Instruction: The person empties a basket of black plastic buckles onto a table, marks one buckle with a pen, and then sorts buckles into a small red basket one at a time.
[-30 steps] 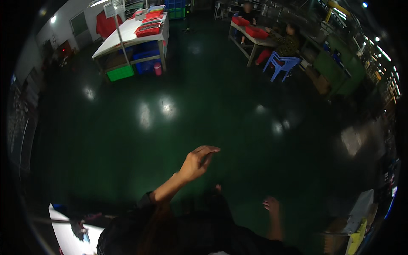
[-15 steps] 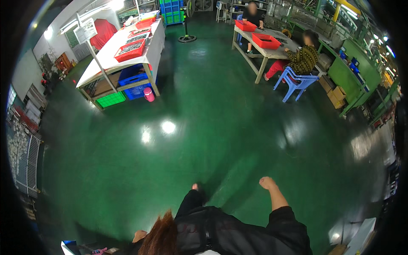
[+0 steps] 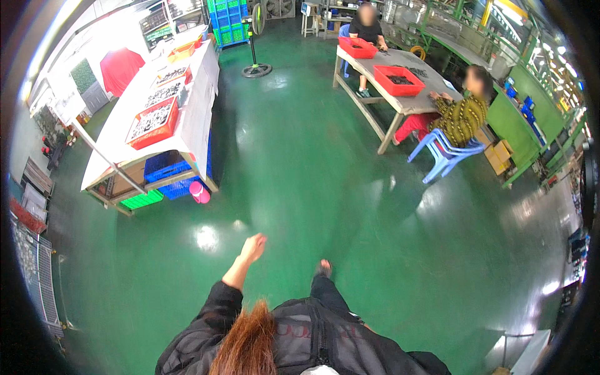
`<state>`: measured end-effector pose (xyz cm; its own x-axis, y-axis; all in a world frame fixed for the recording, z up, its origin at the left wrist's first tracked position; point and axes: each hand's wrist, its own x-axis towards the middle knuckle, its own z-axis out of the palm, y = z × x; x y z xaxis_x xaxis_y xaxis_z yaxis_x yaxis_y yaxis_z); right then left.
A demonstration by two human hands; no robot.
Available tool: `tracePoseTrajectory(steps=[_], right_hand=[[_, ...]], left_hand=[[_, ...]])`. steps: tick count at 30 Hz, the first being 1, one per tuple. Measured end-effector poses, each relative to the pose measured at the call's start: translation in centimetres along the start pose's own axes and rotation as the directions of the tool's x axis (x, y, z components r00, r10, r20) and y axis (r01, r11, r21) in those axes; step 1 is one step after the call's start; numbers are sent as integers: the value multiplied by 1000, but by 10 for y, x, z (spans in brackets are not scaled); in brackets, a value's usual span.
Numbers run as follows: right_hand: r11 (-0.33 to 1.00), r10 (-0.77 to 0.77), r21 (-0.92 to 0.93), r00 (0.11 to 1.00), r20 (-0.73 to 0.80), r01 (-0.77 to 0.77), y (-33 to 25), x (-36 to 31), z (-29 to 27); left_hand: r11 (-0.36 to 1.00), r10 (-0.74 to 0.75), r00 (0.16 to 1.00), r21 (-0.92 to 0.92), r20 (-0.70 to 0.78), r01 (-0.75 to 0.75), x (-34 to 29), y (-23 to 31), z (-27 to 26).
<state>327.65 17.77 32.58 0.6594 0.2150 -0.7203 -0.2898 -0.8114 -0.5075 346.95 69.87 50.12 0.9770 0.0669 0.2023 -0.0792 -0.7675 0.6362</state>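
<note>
At left I'm seeing a red parts tray [image 3: 156, 137] sitting filled on the white-covered worktable [image 3: 190, 115]. The left hand [image 3: 253, 248] is hanging, apparently empty, over the green floor [image 3: 294, 206], fingers loosely curled together; the right hand isn't showing, so I cannot tell its fingers. Further right, loose dark parts [image 3: 415, 72] are lying beside another loaded red tray [image 3: 406, 91], looking unfinished.

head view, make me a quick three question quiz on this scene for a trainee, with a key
1. True or false: the left hand touches the white-covered table.
2. What colour is the chair under the person in the patterned top? a) red b) blue c) green
3. How many red trays stand on the table at the picture's right?

Key
1. False; it shows against the green floor, apart from any table.
2. b
3. Two.
</note>
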Motion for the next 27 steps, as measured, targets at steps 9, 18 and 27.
tracePoseTrajectory(steps=[9,18,27], right_hand=[[534,-11,-748,888,460,394,-332,367,-466],[769,-596,-230,539,-594,597,-947,659,-1005],[950,-273,-243,897,-348,195,-1053,949,-1105]], left_hand=[[1000,-1,995,-5,102,1,564,-22,-25],[656,-754,591,379,288,652,807,-241,-124],[828,-526,783,408,331,384,1409,-322,-227]])
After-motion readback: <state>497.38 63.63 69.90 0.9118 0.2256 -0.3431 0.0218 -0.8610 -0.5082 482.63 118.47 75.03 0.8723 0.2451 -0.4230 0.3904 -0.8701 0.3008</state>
